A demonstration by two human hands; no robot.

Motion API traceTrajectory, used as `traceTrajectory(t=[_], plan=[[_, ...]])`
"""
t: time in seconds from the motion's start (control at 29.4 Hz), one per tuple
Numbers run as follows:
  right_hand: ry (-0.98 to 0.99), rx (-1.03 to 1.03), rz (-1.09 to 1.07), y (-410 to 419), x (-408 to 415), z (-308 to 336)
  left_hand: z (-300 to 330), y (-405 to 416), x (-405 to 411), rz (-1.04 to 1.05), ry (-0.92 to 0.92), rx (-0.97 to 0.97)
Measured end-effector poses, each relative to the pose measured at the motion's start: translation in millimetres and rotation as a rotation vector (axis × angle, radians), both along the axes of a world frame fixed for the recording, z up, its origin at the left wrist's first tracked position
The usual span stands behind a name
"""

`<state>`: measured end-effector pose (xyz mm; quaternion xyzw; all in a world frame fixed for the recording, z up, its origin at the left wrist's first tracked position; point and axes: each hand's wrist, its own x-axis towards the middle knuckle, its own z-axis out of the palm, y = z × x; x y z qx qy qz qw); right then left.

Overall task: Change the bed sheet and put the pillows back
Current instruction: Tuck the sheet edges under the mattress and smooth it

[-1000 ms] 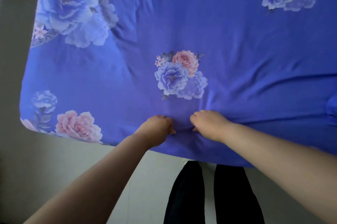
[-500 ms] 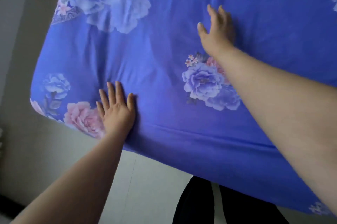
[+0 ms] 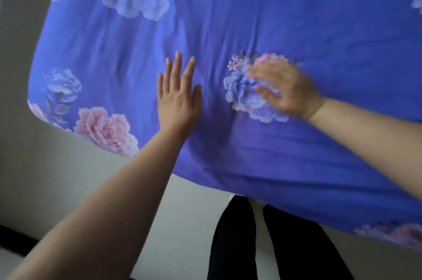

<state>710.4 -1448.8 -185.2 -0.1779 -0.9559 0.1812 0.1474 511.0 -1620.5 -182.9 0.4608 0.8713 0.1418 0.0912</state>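
1. Head view, the key relation: the bed sheet (image 3: 296, 17), blue with large pink and pale-blue flowers, lies stretched over the bed and runs up and away from the person, its near edge crossing the picture from lower right to middle left. Both hands rest on it close to that near edge, so the creased cloth to be smoothed lies ahead of them and out to the sides.

2. Head view, the hands: the left hand (image 3: 177, 95) lies flat on the sheet, fingers straight and slightly spread, pointing away from the body and holding nothing. The right hand (image 3: 283, 90) sits over a printed flower, just beside the left; it is blurred (it looks to be sweeping), and the fingers seem loosely extended rather than gripping, though I cannot tell for sure. The two hands are about equally near the edge.

3. Head view, the surface: soft folds run lengthwise between and above the hands, and fine creases follow the near edge. The sheet wraps down over the rounded corner of the bed (image 3: 34, 97) at left. My judgement: the sheet is on and being flattened, outward strokes come next, and the pillows wait; none is visible here.

4. Head view, the room: a pale floor (image 3: 57, 177) shows below the bed, and the person's dark trousers (image 3: 239, 245) stand against the near edge.
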Motion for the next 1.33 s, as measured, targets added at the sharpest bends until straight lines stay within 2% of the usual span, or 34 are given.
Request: traceTrajectory(t=[0.07, 0.1, 0.14, 0.2, 0.27, 0.34, 0.37, 0.41, 0.44, 0.51, 0.58, 0.65, 0.71, 0.75, 0.78, 0.85, 0.92, 0.95, 1.02, 1.09, 1.16, 1.19, 1.22, 1.26, 1.29, 1.33], plan=[[-0.222, -0.051, -0.366, 59, 10, -4, -8, 34, 21, -0.164, 0.017, -0.044], [-0.356, -0.11, -0.474, 60, 24, -10, -12, 44, 34, -0.214, 0.008, -0.072], [-0.473, -0.149, -0.482, 39, 48, -18, -16, 51, 49, -0.262, -0.008, -0.101], [-0.539, -0.174, -0.293, -48, 102, -16, -21, 52, 80, -0.359, -0.049, -0.185], [-0.549, -0.292, -0.017, -141, 150, 1, -27, 42, 107, -0.457, -0.073, -0.288], [-0.63, -0.431, 0.194, -185, 195, 20, -25, 34, 141, -0.555, -0.099, -0.4], [-0.638, -0.451, 0.2, -187, 214, 26, -22, 33, 160, -0.598, -0.102, -0.44], [-0.559, -0.425, 0.137, -181, 227, 26, -20, 32, 175, -0.641, -0.101, -0.466], [-0.439, -0.405, -0.003, -168, 236, 25, -18, 32, 189, -0.685, -0.109, -0.485], [-0.216, -0.508, -0.503, -129, 259, 24, -13, 37, 221, -0.788, -0.135, -0.514], [0.003, -0.777, -1.098, -82, 293, 26, -7, 43, 257, -0.813, -0.161, -0.551], [0.247, -1.123, -1.516, -51, 333, 31, 2, 48, 290, -0.731, -0.188, -0.57], [0.396, -1.304, -1.737, -42, 373, 41, 11, 58, 322, -0.664, -0.213, -0.548], [0.398, -1.338, -1.793, -44, 388, 48, 16, 62, 336, -0.662, -0.208, -0.524], [0.374, -1.361, -1.801, -45, 402, 57, 21, 69, 354, -0.668, -0.209, -0.492], [0.274, -1.395, -1.665, -48, 424, 81, 36, 87, 395, -0.633, -0.301, -0.416], [0.197, -1.315, -1.49, -48, 441, 114, 56, 113, 445, -0.513, -0.545, -0.304], [0.188, -1.201, -1.404, -48, 451, 133, 67, 129, 471, -0.379, -0.71, -0.257], [0.225, -0.817, -1.274, -44, 469, 176, 92, 159, 513, 0.039, -1.07, -0.289], [0.299, -0.313, -1.192, -29, 494, 220, 113, 178, 547, 0.387, -1.426, -0.503], [0.162, 0.133, -1.213, -3, 536, 246, 131, 186, 577, 0.519, -1.737, -0.559], [0.01, 0.172, -1.334, 12, 559, 250, 139, 188, 590, 0.551, -1.797, -0.518], [-0.141, 0.019, -1.491, 25, 582, 247, 145, 191, 602, 0.571, -1.795, -0.468], [-0.215, -0.29, -1.64, 32, 598, 240, 150, 194, 611, 0.581, -1.788, -0.421], [-0.162, -0.659, -1.746, 34, 607, 230, 154, 199, 618, 0.578, -1.743, -0.381], [-0.026, -0.981, -1.796, 32, 608, 220, 155, 204, 622, 0.566, -1.642, -0.338]])
